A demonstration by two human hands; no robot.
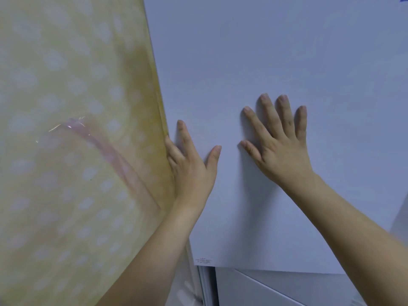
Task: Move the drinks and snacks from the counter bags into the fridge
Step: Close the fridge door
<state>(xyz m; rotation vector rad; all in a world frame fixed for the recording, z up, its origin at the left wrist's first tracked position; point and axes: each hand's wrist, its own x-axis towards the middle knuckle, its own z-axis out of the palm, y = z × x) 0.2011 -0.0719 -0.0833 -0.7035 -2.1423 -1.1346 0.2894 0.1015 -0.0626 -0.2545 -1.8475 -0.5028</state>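
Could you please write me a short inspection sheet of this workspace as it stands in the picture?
Surface: white fridge door, plain front, small label at its lower left corner.
Job's things: no drinks, snacks or bags in view.
Clutter: nothing seen.
Grippers: left hand at the door's left edge, some fingers hidden past the edge; right hand flat on the door, fingers spread.
Cables: nothing seen.
Surroundings: yellow dotted covering left of the door, with a strip of clear tape; a white panel below the door.
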